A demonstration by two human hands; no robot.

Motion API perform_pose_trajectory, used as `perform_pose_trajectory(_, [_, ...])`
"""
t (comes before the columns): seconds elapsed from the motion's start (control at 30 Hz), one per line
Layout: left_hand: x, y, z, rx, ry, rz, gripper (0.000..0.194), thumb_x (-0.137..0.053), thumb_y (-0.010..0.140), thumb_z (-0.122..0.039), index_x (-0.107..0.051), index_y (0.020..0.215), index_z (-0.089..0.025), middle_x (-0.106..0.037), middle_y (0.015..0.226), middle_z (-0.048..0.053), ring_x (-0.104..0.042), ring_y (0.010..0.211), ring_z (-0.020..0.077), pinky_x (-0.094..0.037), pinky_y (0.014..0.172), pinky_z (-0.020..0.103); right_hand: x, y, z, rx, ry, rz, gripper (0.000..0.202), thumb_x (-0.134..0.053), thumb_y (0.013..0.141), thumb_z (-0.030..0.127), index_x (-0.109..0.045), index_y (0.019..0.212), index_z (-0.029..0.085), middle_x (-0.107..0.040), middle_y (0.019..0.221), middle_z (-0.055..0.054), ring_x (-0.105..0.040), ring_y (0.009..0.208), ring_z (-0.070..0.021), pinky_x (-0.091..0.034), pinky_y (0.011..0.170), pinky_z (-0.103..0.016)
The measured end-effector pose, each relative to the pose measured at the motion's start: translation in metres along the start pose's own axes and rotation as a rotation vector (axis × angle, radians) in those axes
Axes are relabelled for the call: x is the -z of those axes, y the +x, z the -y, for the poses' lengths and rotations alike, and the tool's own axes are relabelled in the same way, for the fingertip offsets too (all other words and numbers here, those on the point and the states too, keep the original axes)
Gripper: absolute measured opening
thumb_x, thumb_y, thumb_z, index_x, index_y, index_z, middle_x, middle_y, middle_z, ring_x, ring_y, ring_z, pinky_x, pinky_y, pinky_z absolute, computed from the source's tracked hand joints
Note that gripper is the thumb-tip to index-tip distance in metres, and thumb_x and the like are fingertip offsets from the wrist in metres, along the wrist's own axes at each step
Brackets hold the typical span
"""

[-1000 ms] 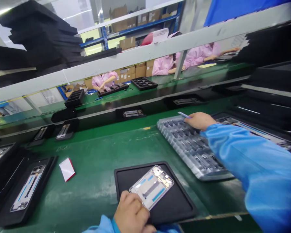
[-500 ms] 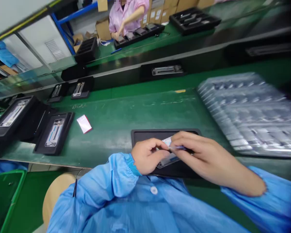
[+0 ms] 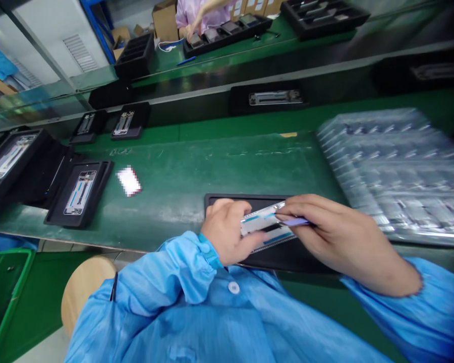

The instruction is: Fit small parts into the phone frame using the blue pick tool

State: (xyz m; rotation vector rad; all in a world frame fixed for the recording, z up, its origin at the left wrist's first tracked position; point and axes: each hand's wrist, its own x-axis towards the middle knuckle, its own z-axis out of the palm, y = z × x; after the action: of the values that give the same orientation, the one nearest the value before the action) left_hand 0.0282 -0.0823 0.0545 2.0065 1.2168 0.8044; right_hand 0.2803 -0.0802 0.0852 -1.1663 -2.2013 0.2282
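My left hand grips a silver phone frame with blue tape strips, tilted up over a black foam tray at the near edge of the green belt. My right hand pinches a thin blue-tipped tool and holds its tip against the frame's right end. Both sleeves are light blue.
A clear blister tray of small parts lies to the right. Black trays with phone frames sit at the left, a small card beside them. Further trays ride the far belt. A person in pink works opposite. A wooden stool stands below.
My right hand came back from the blister tray with the tool and met the frame. My left hand lifted and tilted the frame off the foam tray. My view dropped downward.
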Motion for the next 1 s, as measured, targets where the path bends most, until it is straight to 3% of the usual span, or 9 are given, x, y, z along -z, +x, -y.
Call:
perform_pose_trajectory(0.1, [-0.003, -0.008, 0.012, -0.037, 0.211, 0.167, 0.08, -0.109, 0.072, -0.053, -0.072, 0.136, -0.022, -0.08, 0.141, 0.019, -0.061, 0.146, 0.0494, -0.05, 0.118, 0.07, -0.004, -0.019, -0.033, 0.018, -0.129, 0.065, 0.022, -0.055, 0.108, 0.022, -0.076, 0.114, 0.026, -0.083, 0.119, -0.01, -0.083, 0.099, -0.0289, -0.067, 0.082, -0.042])
perform_pose_trajectory(0.23, [0.015, -0.006, 0.022, -0.069, 0.275, 0.363, 0.071, -0.103, 0.078, -0.045, -0.072, 0.14, -0.029, -0.076, 0.157, 0.013, -0.046, 0.162, 0.0497, -0.039, 0.12, 0.071, -0.011, -0.04, -0.062, 0.028, -0.147, 0.159, 0.022, -0.053, 0.11, 0.025, -0.074, 0.111, 0.023, -0.082, 0.115, -0.011, -0.082, 0.098, -0.0284, -0.068, 0.082, -0.042])
perform_pose_trajectory(0.37, [0.037, 0.001, 0.023, -0.132, 0.267, 0.522, 0.058, -0.089, 0.084, -0.038, -0.071, 0.139, -0.03, -0.074, 0.164, 0.009, -0.045, 0.164, 0.0471, -0.036, 0.116, 0.068, -0.015, -0.05, -0.051, 0.104, -0.164, 0.16, 0.026, -0.052, 0.109, 0.019, -0.076, 0.116, 0.024, -0.082, 0.118, -0.011, -0.08, 0.099, -0.0264, -0.064, 0.082, -0.038])
perform_pose_trajectory(0.57, [0.035, -0.005, 0.025, -0.218, 0.271, 0.461, 0.046, -0.076, 0.088, -0.032, -0.074, 0.134, -0.029, -0.074, 0.164, 0.009, -0.057, 0.153, 0.0421, -0.033, 0.115, 0.068, -0.031, -0.057, -0.027, 0.246, -0.268, 0.163, 0.032, -0.054, 0.098, 0.004, -0.078, 0.113, 0.019, -0.081, 0.108, -0.01, -0.075, 0.091, -0.0236, -0.057, 0.078, -0.035])
perform_pose_trajectory(0.77, [0.027, -0.009, 0.03, -0.251, 0.266, 0.447, 0.048, -0.075, 0.087, -0.033, -0.077, 0.134, -0.029, -0.074, 0.164, 0.009, -0.061, 0.147, 0.0415, -0.035, 0.113, 0.068, -0.033, -0.06, -0.027, 0.228, -0.32, 0.171, 0.035, -0.054, 0.097, 0.004, -0.08, 0.115, 0.019, -0.081, 0.112, -0.012, -0.075, 0.095, -0.0279, -0.057, 0.078, -0.039])
perform_pose_trajectory(1.0, [0.026, -0.01, 0.028, -0.254, 0.273, 0.43, 0.046, -0.072, 0.086, -0.029, -0.079, 0.131, -0.028, -0.074, 0.163, 0.01, -0.063, 0.145, 0.0404, -0.036, 0.114, 0.07, -0.029, -0.055, -0.021, 0.209, -0.317, 0.207, 0.029, -0.055, 0.102, 0.01, -0.08, 0.115, 0.02, -0.08, 0.109, -0.011, -0.073, 0.09, -0.0268, -0.056, 0.076, -0.04])
